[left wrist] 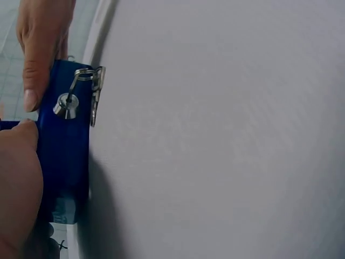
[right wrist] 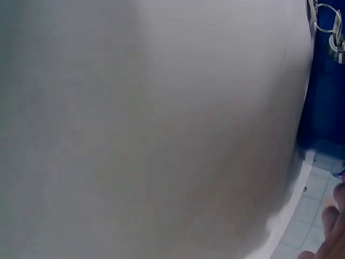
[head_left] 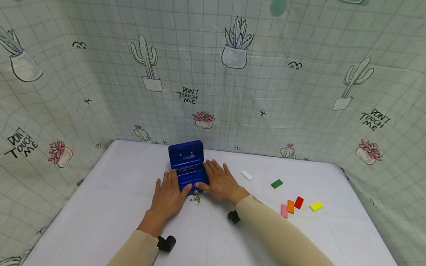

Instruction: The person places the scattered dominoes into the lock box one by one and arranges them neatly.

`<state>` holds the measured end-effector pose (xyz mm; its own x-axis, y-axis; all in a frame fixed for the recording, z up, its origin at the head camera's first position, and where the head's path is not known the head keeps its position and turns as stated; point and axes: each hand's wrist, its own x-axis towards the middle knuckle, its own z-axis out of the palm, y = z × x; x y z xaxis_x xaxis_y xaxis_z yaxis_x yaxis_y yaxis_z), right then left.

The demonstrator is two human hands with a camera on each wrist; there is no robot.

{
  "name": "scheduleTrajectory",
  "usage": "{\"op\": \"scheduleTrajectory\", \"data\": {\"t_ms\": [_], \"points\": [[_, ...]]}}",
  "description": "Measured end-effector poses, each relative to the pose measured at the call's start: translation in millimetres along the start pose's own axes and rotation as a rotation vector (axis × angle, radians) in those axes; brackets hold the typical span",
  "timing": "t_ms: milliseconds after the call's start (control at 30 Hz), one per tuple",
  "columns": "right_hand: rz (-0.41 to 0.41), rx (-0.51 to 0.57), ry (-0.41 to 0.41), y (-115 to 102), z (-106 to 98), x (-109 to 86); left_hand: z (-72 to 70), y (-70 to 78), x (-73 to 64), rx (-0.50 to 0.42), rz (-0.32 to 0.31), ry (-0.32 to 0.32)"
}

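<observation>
A dark blue metal cash box [head_left: 192, 178] stands on the white table with its lid [head_left: 186, 152] raised at the back. My left hand [head_left: 167, 197] lies along the box's left side, fingers extended and thumb at the front rim. On the opposite side, my right hand [head_left: 221, 182] rests against the box with straight fingers, its thumb also reaching the front rim. In the left wrist view, a key sits in the round silver lock [left wrist: 66, 106] on the front face, with a key ring [left wrist: 85, 74] and more metal hanging from it.
To the right on the table lie small flat blocks: white [head_left: 246, 175], green [head_left: 276, 183], red [head_left: 299, 202], orange [head_left: 290, 206], pink [head_left: 284, 211] and yellow [head_left: 316, 206]. A printed cloth [head_left: 208, 78] hangs behind and around the table.
</observation>
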<state>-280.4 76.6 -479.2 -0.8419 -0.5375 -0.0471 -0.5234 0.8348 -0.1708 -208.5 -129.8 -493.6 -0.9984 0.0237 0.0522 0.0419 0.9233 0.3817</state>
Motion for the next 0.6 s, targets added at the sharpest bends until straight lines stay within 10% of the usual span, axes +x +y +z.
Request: {"op": "scheduleTrajectory", "data": {"t_ms": [600], "points": [[0.072, 0.011, 0.027, 1.9, 5.9, -66.8, 7.5, 19.0, -21.1, -0.082, 0.161, -0.067]]}}
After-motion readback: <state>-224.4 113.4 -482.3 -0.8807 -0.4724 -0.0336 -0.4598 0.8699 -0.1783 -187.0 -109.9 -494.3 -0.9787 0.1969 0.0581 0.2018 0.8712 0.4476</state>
